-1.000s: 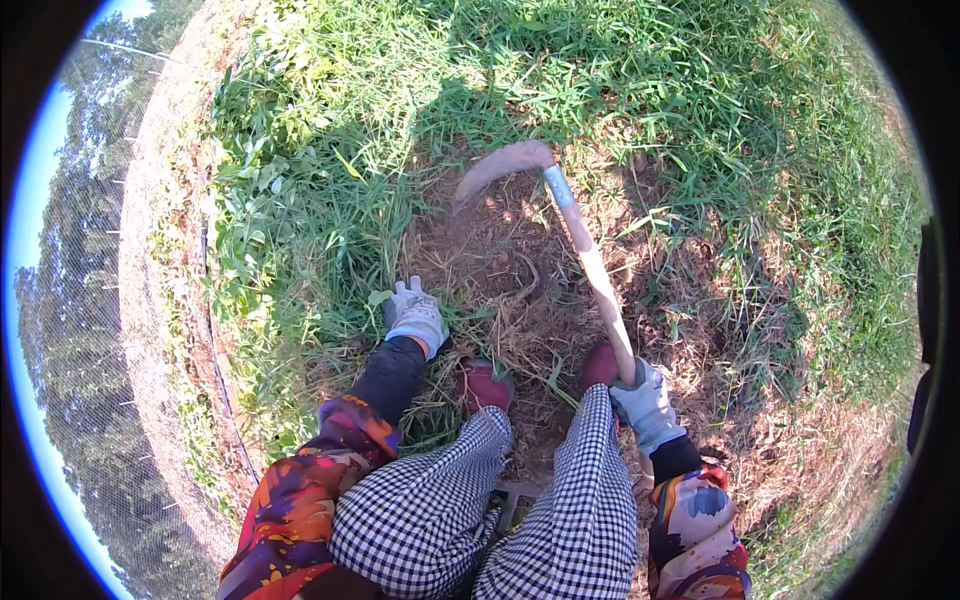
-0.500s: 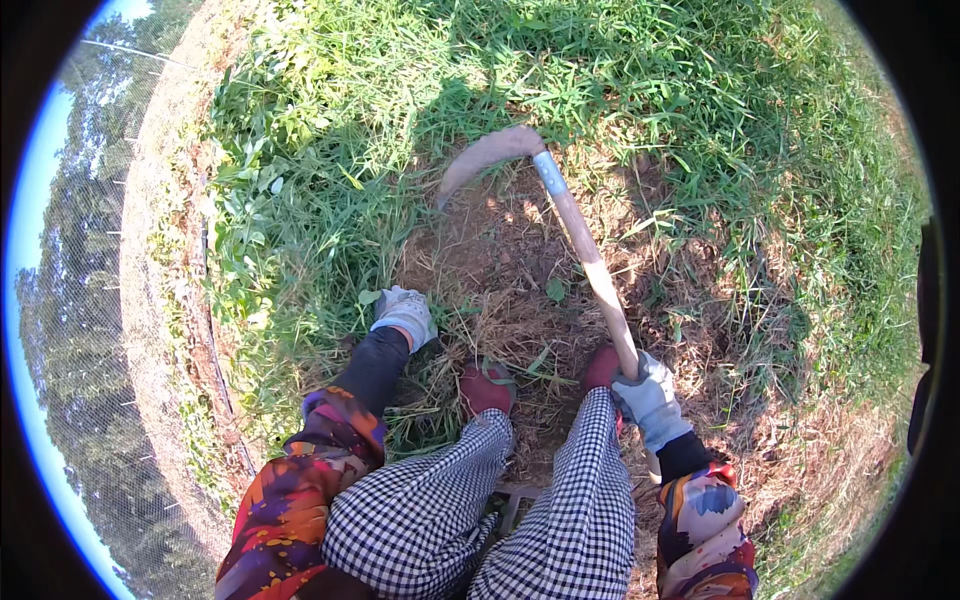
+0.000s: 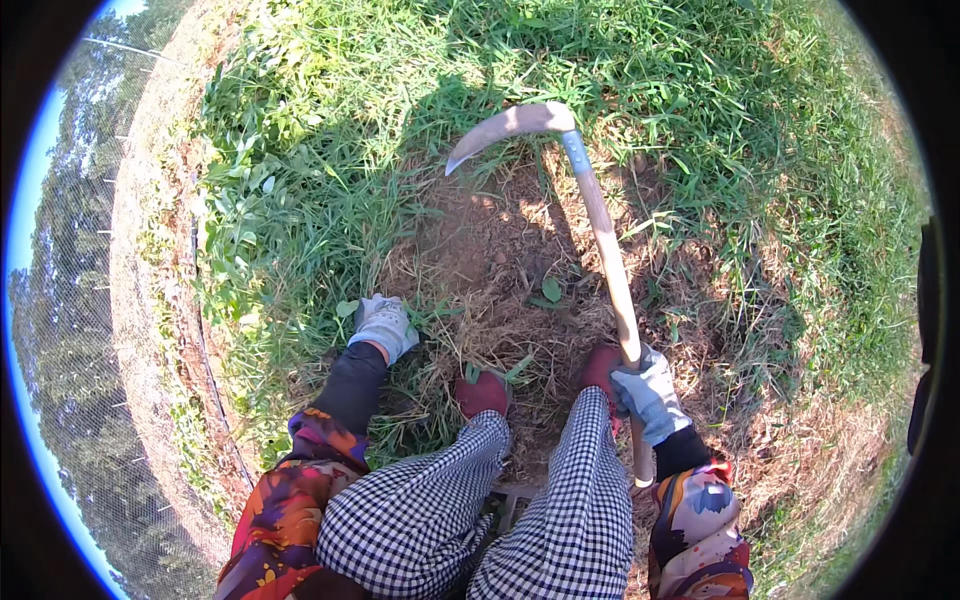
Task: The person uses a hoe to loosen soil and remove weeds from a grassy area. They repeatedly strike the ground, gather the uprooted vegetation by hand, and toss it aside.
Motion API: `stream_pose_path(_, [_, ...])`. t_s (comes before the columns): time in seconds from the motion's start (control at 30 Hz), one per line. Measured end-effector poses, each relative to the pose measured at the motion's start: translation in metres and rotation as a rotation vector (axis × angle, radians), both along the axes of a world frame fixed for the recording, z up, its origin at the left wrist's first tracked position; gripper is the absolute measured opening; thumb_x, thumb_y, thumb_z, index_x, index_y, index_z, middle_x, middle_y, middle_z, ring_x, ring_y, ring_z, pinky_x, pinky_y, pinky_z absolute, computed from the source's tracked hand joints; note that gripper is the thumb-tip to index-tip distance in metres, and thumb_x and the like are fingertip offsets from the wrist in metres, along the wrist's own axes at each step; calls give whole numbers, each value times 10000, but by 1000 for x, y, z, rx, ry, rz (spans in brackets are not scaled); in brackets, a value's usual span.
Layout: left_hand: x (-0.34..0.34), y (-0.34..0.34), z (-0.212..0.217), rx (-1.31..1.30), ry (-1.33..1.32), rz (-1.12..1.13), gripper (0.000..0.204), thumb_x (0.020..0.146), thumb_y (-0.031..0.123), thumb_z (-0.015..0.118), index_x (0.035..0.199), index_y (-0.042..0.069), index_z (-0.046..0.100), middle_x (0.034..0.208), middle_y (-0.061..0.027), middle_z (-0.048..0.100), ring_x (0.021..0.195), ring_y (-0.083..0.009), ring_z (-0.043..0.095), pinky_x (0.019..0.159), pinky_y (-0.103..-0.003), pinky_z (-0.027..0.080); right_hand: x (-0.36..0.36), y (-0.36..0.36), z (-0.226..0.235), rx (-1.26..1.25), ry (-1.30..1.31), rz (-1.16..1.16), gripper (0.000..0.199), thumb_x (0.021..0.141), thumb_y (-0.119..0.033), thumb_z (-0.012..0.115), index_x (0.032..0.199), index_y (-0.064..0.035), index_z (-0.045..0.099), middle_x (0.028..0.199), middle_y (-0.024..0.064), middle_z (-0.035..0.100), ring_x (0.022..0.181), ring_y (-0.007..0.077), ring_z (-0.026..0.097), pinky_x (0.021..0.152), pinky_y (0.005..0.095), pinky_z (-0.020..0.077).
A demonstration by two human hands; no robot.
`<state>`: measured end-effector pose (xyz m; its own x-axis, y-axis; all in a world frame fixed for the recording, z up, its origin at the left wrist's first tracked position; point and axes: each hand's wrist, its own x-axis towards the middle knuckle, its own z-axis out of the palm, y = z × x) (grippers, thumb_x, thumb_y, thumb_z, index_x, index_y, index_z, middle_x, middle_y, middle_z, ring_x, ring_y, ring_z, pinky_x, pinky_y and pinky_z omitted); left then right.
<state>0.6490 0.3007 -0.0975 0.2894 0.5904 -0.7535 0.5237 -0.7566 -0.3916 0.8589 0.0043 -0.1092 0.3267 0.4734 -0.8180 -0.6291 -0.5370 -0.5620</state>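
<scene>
Crouched over bare soil, the right hand (image 3: 648,395) has its fingers clenched on the sickle (image 3: 590,210), blade raised over the grass (image 3: 300,220), while the left hand (image 3: 383,325) grips a tuft nearby, where a careless swing might nick it.

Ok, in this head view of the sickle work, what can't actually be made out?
- Left hand: its glove is pressed into grass; whether it grips any is hidden by the blades.
- Sickle: the handle's lower end is covered by the right hand and sleeve.
- Shoes: only the toes show; the checked trouser legs hide the rest.
- Fence mesh at left: blurred by the fisheye rim.
</scene>
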Motion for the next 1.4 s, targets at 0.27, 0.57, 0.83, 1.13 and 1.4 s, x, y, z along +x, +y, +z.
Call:
stream_pose_path(0.27, [-20,5,-5,59,-65,4,521,649,487,584,963,73,609,1053,-122,566,1039,-276,492,869,-368,368,-25,-69,-42,62,-549,796,247,678,-133,633,862,-15,520,613,64,563,443,142,532,377,260,421])
stream_pose_path(0.57, [-12,11,-4,-24,47,114,563,656,494,577,1038,80,582,1084,-123,555,1062,-277,479,892,-365,349,-7,-5,-28,-20,-225,410,209,693,-101,623,820,12,502,587,66,550,428,126,504,380,264,422])
stream_pose_path(0.83, [-39,32,7,56,-226,129,502,645,462,608,935,52,618,961,-155,598,905,-304,564,793,-348,443,39,-129,62,-128,-638,859,344,637,-176,686,923,-32,558,637,40,563,534,153,548,508,274,468])
stream_pose_path(1.13, [-167,101,-34,-154,-566,95,362,746,252,599,1055,70,547,1001,-138,571,927,-243,539,803,-355,425,41,-128,92,-141,-184,31,87,662,-44,562,697,-39,483,519,-8,466,414,63,429,366,202,330])
stream_pose_path(1.4, [-181,81,1,-70,-502,255,328,751,251,593,1023,69,560,962,-129,578,886,-238,544,773,-349,431,21,-13,15,155,-421,234,138,686,-56,576,798,-54,495,527,3,478,400,78,455,351,212,370])
